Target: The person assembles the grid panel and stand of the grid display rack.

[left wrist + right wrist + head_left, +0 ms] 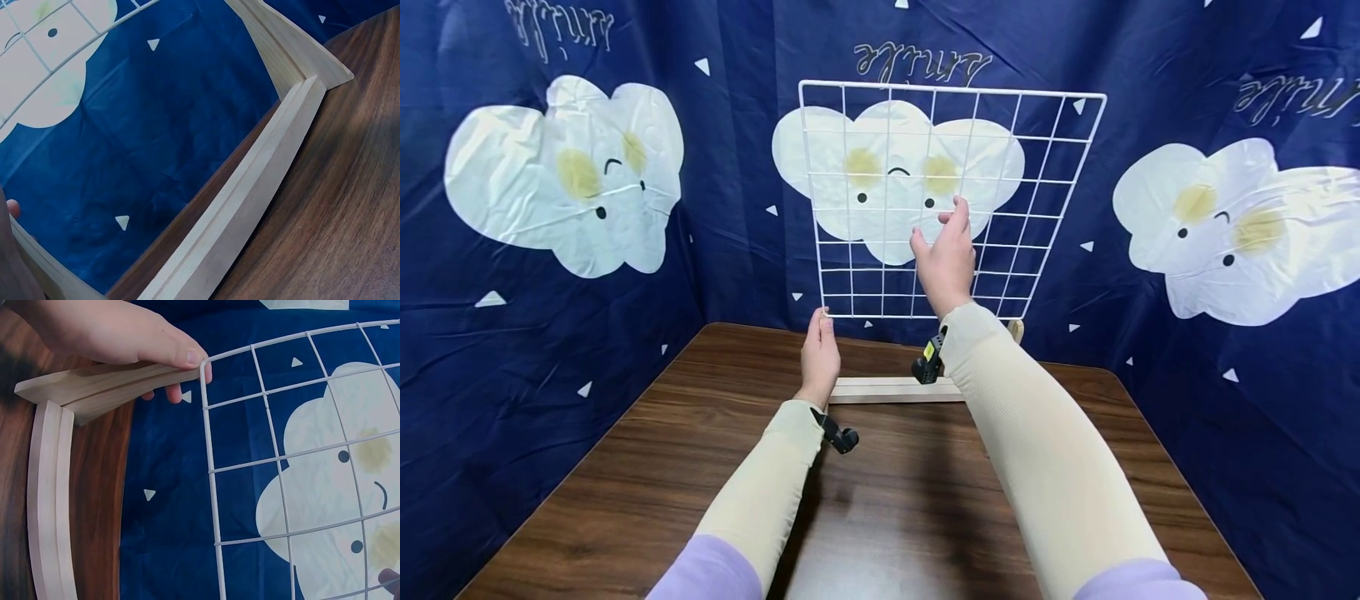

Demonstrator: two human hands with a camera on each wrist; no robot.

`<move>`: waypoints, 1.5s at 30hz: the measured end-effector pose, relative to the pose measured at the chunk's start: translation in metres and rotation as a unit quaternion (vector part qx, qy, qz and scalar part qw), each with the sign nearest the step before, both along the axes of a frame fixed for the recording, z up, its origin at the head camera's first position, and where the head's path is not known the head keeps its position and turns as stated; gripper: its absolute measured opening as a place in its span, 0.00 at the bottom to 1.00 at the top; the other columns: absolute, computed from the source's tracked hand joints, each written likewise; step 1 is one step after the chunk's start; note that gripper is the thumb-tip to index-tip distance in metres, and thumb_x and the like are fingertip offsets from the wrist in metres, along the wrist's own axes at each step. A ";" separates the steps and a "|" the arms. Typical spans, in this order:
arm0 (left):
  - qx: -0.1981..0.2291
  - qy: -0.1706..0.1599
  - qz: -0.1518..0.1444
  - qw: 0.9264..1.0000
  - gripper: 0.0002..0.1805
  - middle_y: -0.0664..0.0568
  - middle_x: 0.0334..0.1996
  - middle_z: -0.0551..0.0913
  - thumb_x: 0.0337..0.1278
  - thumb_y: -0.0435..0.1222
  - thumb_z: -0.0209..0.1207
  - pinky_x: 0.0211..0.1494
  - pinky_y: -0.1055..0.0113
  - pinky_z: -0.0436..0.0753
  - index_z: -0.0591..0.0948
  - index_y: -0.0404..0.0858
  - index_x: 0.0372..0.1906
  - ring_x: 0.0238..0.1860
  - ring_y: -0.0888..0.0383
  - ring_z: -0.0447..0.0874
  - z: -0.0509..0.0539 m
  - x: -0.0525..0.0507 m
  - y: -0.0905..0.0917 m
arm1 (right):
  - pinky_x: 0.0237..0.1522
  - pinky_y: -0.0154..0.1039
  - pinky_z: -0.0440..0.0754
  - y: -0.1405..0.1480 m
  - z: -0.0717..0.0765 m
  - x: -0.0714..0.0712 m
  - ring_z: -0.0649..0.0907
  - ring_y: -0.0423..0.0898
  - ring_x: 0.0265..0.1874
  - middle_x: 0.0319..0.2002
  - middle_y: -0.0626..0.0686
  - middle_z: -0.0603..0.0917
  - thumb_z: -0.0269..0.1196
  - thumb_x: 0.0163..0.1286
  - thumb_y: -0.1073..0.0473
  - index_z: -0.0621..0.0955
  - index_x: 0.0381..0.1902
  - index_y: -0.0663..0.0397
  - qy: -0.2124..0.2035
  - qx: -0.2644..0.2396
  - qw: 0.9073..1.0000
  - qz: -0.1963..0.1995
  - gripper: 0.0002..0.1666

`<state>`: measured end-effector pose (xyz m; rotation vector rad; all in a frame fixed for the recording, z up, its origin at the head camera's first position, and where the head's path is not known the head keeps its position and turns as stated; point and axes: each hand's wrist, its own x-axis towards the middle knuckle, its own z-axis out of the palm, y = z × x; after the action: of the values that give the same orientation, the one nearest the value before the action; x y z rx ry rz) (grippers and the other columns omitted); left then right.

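A white wire grid (pixel 850 268) stands tilted above a pale wooden base bar (pixel 895 390). My left hand (pixel 820 358) grips the left wooden upright (pixel 125 384) at the grid's lower left corner, thumb and fingers around it, as the right wrist view shows. In front of the grid's lower middle is my right hand (pixel 946 262), its fingers and thumb spread; a fingertip (pixel 390 580) lies beside a wire, and contact is unclear. The right upright (pixel 300 53) joins the far end of the bar in the left wrist view.
A brown wood-grain table (pixel 880 500) lies under the stand. Dark blue cloth (pixel 737 167) with white clouds and small triangles hangs behind the grid and on both sides.
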<state>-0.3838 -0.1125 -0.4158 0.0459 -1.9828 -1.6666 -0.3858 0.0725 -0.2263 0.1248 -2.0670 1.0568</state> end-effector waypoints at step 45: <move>-0.009 0.012 0.001 1.000 0.23 0.46 0.67 0.76 0.82 0.47 0.41 0.70 0.51 0.68 0.71 0.47 0.71 0.68 0.49 0.72 -0.003 -0.004 -0.001 | 0.49 0.51 0.79 0.007 -0.017 -0.008 0.83 0.57 0.43 0.59 0.51 0.78 0.66 0.69 0.49 0.58 0.76 0.51 -0.016 0.003 1.000 0.019 0.45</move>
<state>-0.3874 -0.1139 -0.4191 0.0202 -1.9790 -1.6395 -0.3940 0.0793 -0.2430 0.1518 -2.1043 1.0824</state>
